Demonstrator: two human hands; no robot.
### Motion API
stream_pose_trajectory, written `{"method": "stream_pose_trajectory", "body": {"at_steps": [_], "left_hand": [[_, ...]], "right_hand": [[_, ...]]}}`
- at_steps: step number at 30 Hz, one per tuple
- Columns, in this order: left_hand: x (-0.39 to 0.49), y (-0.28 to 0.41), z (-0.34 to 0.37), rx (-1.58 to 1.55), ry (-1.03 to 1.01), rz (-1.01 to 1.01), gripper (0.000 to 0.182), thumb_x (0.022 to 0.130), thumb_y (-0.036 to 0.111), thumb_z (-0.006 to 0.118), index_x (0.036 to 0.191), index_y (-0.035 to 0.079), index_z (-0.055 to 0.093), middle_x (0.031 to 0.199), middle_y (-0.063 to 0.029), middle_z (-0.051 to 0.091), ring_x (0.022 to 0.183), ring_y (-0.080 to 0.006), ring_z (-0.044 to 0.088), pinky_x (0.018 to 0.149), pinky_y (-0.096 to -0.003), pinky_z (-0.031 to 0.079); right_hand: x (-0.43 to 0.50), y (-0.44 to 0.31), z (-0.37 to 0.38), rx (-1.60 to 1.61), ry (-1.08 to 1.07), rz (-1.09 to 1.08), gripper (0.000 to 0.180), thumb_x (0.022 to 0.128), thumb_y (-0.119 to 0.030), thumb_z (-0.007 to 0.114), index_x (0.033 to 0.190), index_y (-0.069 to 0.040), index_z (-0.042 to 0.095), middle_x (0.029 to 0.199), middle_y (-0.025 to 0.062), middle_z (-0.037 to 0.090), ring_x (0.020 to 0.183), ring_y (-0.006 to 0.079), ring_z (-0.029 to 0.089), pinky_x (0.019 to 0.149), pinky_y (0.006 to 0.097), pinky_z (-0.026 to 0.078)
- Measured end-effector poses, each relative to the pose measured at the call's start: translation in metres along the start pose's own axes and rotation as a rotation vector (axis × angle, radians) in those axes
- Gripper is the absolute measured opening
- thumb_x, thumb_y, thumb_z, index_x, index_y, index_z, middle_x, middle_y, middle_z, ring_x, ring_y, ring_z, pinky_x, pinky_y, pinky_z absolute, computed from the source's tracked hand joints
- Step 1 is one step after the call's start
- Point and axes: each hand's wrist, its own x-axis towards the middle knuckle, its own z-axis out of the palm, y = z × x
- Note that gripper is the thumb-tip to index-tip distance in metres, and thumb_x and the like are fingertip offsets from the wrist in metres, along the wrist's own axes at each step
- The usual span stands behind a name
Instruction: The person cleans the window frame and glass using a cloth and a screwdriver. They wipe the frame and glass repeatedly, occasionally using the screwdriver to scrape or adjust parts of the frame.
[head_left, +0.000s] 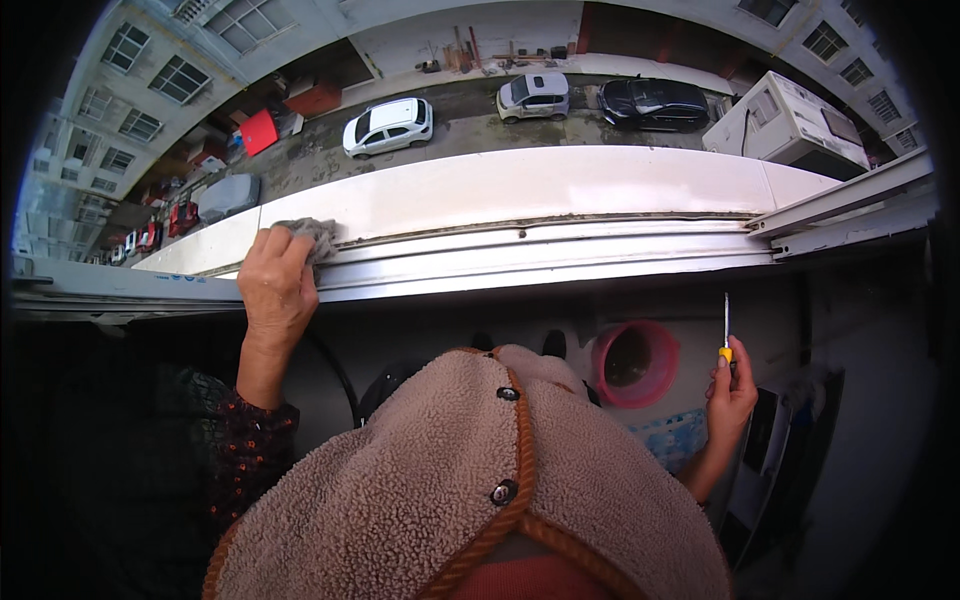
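Observation:
My left hand (276, 281) is closed around a crumpled grey cloth (319, 236), which rests on the left part of the window track (540, 251). A dark line of dirt runs along the track's outer edge. On the right, my right hand (731, 397) holds a screwdriver (726, 322) by its yellow handle, the metal shaft pointing up and away from me. The screwdriver is apart from the window frame. Below the window, a pink bucket (664, 364) with murky dark liquid inside stands on the floor, between my body and my right hand.
A white outer sill (510, 180) extends past the track, with a drop to a street of parked cars (390, 126). Window sash frames (847, 191) flank the opening. A blue patterned item (671, 435) lies near the bucket. Dark panels (761, 457) stand at lower right.

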Motion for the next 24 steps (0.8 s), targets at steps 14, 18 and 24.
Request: {"method": "stream_pose_trajectory", "body": {"at_steps": [14,18,24], "left_hand": [[-0.017,-0.02,0.02,-0.156,-0.256,0.096,0.029,0.066,-0.004,0.069,0.093,0.007,0.066,0.088,-0.0111,0.056,0.089,-0.0345,0.06,0.075,-0.0456,0.049],[-0.02,-0.043,0.009,0.208,-0.177,-0.069,0.025,0.071,-0.006,0.069,0.092,0.006,0.068,0.088,-0.0127,0.058,0.089,-0.0354,0.061,0.075,-0.0466,0.05],[0.069,0.066,0.031,-0.326,0.267,0.077,0.036,0.072,-0.007,0.071,0.105,0.007,0.07,0.095,-0.0114,0.062,0.088,-0.0339,0.064,0.073,-0.0425,0.053]], "right_hand": [[-0.022,-0.016,0.04,0.033,-0.05,-0.078,0.038,0.104,-0.008,0.061,0.142,-0.009,0.063,0.09,0.0013,0.065,0.06,0.0014,0.048,0.052,0.0189,0.038],[-0.016,0.002,0.033,-0.068,-0.001,-0.2,0.039,0.104,-0.008,0.061,0.143,-0.009,0.063,0.09,0.0015,0.065,0.06,0.0015,0.048,0.051,0.0189,0.039],[-0.01,-0.043,0.017,0.022,-0.042,-0.082,0.037,0.103,-0.005,0.059,0.14,-0.007,0.065,0.106,0.004,0.069,0.065,0.0029,0.051,0.053,0.0214,0.04]]}}
